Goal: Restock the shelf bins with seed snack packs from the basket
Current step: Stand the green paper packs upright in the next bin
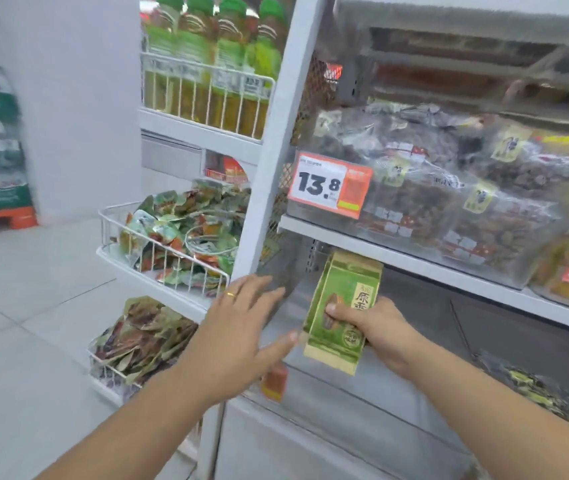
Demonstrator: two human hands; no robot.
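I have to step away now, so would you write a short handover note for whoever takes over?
Left hand: open, fingers spread, at the clear front of the lower bin.
Right hand: grips one green seed pack, upright, held at the bin's opening below the shelf.
Done: pack brought to the bin.
Left: set it inside and release; fetch more. The basket is out of view, so remaining stock is unknown.

A shop: orange price tag (330, 184) on clear shelf bins (414, 188), bottled drinks (213, 57), wire racks w/ snack packs (179, 233).
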